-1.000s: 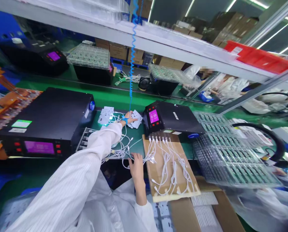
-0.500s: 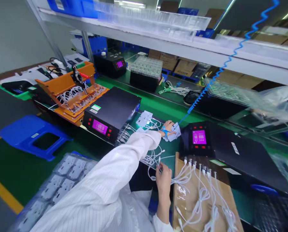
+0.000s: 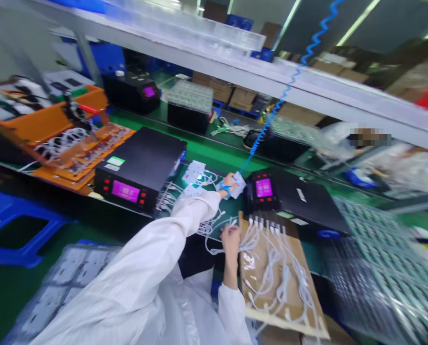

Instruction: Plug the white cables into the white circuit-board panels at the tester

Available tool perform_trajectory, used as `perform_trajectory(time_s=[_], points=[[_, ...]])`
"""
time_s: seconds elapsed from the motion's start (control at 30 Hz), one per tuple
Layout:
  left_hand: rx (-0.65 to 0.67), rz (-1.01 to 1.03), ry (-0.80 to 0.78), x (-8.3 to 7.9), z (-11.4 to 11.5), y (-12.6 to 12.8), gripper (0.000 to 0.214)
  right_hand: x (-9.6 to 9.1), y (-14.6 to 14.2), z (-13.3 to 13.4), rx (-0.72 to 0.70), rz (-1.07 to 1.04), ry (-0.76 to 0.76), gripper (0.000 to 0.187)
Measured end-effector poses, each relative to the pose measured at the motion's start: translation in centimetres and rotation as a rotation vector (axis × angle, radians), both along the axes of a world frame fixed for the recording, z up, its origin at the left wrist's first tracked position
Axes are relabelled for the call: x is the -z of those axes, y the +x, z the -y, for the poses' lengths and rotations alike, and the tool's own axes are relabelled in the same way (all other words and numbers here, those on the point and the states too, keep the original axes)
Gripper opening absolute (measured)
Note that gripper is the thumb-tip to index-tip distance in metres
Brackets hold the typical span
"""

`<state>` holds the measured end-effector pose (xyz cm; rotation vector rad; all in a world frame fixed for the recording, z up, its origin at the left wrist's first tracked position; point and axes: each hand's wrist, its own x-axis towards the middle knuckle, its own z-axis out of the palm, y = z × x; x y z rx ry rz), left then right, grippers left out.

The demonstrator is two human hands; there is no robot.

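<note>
My left hand (image 3: 229,184), with a blue wrist strap (image 3: 227,190), reaches out over the green bench. Its fingers are closed on a pale flat panel (image 3: 239,186) with small cut-outs. Nearer to me, my right hand (image 3: 231,238) pinches a white cable (image 3: 232,222) close to its plug end. More white cables (image 3: 209,226) lie loosely to the left of that hand. Two similar panels, one a pale plate (image 3: 194,171), lie left of my left hand with cables around them.
A black tester (image 3: 142,165) with a pink screen stands left, a second black tester (image 3: 300,201) right. Cables hang from it over a cardboard sheet (image 3: 262,282). An orange fixture (image 3: 102,139), a blue stool (image 3: 16,215) and trays of panels (image 3: 68,268) surround the bench. A coiled blue cord (image 3: 267,122) hangs ahead.
The view has swung to the right, so the bench appears further left. Both hands stay at about the same spots, the left on the panel, the right on the cable.
</note>
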<state>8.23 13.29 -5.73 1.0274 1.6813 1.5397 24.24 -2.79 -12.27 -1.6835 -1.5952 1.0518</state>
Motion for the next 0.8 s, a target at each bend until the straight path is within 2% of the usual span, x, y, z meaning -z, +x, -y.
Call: perform_trajectory(time_s=[0.1, 0.2, 0.4, 0.5, 0.57, 0.7, 0.8], points=[[-0.058, 0.143, -0.023, -1.3, 0.4, -0.2, 0.046, 0.1, -0.3, -0.6, -0.002, 0.027, 0.015, 0.021], [-0.055, 0.259, -0.02, -2.7, 1.9, -0.6, 0.051, 0.2, -0.7, -1.1, 0.0, 0.038, 0.025, 0.018], [0.061, 0.354, -0.012, -4.9, 9.2, -2.1, 0.055, -0.5, -1.2, -1.4, 0.004, 0.113, 0.082, 0.026], [0.167, 0.342, -0.01, -5.3, 12.6, -3.0, 0.067, -1.2, -1.0, -1.1, 0.019, 0.1, 0.125, 0.031], [0.2, 0.299, -0.02, -5.4, 14.0, -3.5, 0.069, -1.5, -1.3, -0.7, 0.024, 0.17, 0.126, 0.034], [0.154, 0.241, -0.04, -5.2, 15.6, -4.2, 0.071, -2.1, -2.9, -0.4, 0.038, 0.411, 0.038, 0.031], [0.158, 0.229, -0.055, -5.0, 16.4, -4.6, 0.07, -2.3, -3.4, -0.7, 0.033, 0.412, -0.022, 0.021]])
